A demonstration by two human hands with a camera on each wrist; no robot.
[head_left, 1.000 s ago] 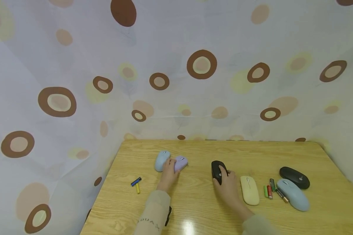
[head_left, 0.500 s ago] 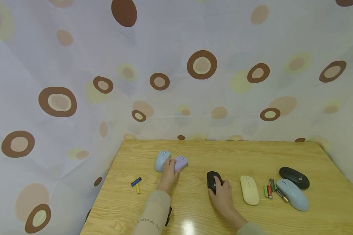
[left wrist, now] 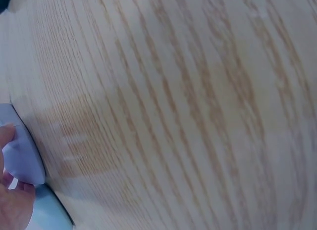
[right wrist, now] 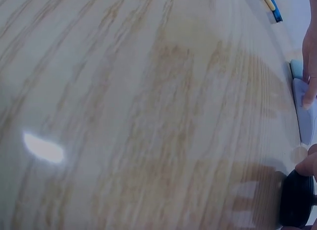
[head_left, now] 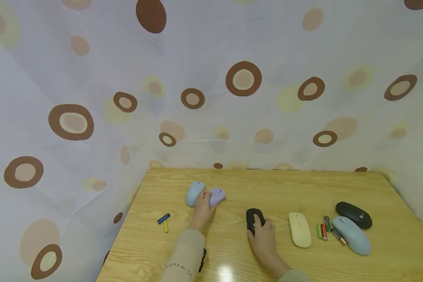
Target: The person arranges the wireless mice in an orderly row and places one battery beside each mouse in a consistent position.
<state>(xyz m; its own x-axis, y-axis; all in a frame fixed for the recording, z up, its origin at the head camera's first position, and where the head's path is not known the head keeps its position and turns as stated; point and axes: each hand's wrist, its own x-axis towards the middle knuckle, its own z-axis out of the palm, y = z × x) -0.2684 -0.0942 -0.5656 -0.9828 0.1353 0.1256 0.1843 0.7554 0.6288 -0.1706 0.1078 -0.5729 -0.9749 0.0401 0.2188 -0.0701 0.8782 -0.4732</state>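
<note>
My left hand grips a lilac computer mouse, whose front end points away to the right. Close against its left side lies a light blue mouse; the left wrist view shows the lilac mouse and the blue one nearly touching. Near the middle of the table, my right hand holds a black mouse, thumb on its left side and a finger over its top. Part of that mouse's rear is hidden by the hand. Only its edge shows in the right wrist view.
Right of my right hand lies a yellow mouse. Several batteries sit beyond it, beside another blue mouse and another black mouse. At the left are a blue battery and a yellow battery. Patterned cloth surrounds the wooden table.
My right hand has drawn the black mouse toward me and slightly left, turning it a little. The left hand and the lilac mouse have stayed in place.
</note>
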